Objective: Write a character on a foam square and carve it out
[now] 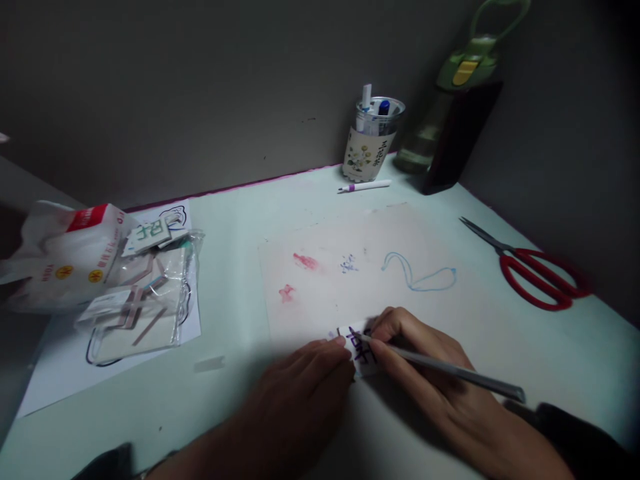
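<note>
My right hand [435, 373] is closed round a slim grey pen [465, 379], whose tip rests on a small white card [369, 367] with dark purple strokes of a written character. Beside it, my left hand [305, 380] lies flat, its fingers stretched out and pressing on the card's left edge. Part of the card is hidden under both hands. Beneath the card is a large pale sheet [350, 230] with red marks, a small blue-purple pattern and a blue curved outline drawn on it.
At the back stand a cup of markers [367, 150], a green bottle [425, 127] and a dark upright slab [460, 140]. A white marker [365, 187] lies before the cup. Red-handled scissors [540, 277] lie right. Plastic bags [75, 260] and a drawn-on paper [55, 380] are left.
</note>
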A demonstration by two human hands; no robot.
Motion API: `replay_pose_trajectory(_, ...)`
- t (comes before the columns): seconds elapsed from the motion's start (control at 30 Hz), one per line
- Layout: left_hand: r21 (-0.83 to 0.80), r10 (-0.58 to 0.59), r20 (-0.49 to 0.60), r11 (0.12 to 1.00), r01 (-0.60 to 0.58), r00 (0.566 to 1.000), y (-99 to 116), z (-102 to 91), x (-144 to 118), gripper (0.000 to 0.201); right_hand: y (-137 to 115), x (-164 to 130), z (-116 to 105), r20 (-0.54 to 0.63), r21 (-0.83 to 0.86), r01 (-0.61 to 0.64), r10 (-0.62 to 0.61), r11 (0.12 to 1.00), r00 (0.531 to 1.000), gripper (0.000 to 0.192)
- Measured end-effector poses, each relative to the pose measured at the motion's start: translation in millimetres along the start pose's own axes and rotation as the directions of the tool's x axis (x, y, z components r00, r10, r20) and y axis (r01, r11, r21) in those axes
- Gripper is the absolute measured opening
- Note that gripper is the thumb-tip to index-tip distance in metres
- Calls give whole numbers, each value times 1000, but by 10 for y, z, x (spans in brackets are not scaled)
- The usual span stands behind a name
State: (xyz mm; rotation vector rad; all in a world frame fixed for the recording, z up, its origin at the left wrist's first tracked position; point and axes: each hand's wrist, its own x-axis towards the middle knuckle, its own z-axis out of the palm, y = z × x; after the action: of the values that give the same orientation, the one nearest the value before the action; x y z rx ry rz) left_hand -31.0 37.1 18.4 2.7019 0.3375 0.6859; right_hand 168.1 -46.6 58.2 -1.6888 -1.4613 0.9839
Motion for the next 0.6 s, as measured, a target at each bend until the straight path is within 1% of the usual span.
replay_pose_trajectory(0.2,-31,13,-11,999,-14,1000,-9,7,3,26,-1,10,9,-13,-5,12,-12,1000,1000,19)
replay_pose_trajectory(0.33,-23,-7,0,1000,7,1000,-9,-8,11,25,-17,24,2,-19,-21,15,-15,1000,1000,20)
replay_pose_trajectory(0.5,-28,-5,9,1000,5,1000,-6,3,-13,26,-12,14,1,-30,-17,28,-28,999,999,20)
replay_pose_trajectory(0.6,-48,-13,36,999,15,999,-9,6,-27,28,12,5,9,-30,-8,24,-24,1000,999,18)
